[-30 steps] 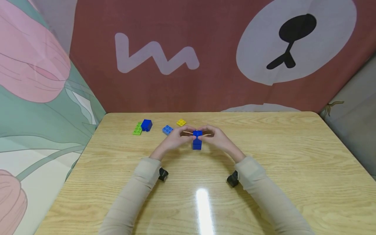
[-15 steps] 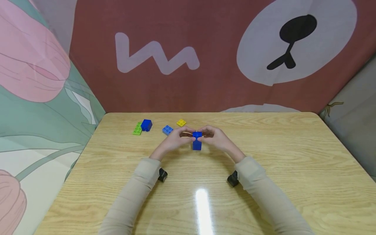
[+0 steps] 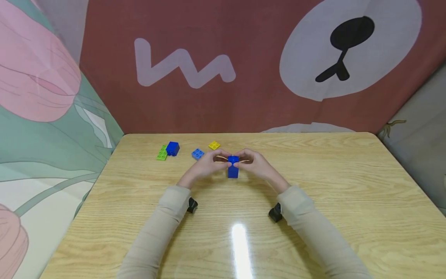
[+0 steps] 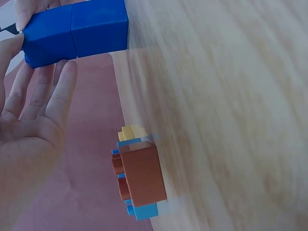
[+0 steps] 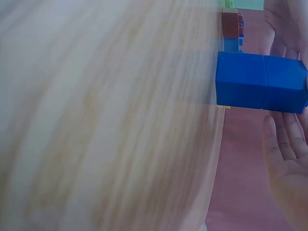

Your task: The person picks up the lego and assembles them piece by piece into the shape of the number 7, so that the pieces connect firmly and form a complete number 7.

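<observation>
Two dark blue toy building bricks stand stacked on the wooden table, the lower brick point(image 4: 100, 26) flush under the upper brick point(image 4: 49, 36). My left hand point(image 3: 210, 162) pinches the upper brick from the left with thumb and fingertips. From the opposite side, my right hand point(image 3: 256, 162) holds the same brick, its thumb on the near face and its fingers toward the back. Between the two thumbs part of the front face shows. The lower brick point(image 5: 240, 79) rests on the tabletop, untouched by fingers in the right wrist view.
Behind the left hand lie a light blue brick point(image 3: 197, 154) and a flat yellow brick point(image 3: 214, 145). Further left, a dark blue brick point(image 3: 172, 148) sits against a green brick point(image 3: 162, 153). A brown brick point(image 4: 142, 175) shows in the left wrist view. A printed curtain point(image 3: 181, 108) hangs behind the table.
The upper blue brick has gone down slightly onto the lower one, and the hands with it. The fingers keep their hold; the other bricks stay put.
</observation>
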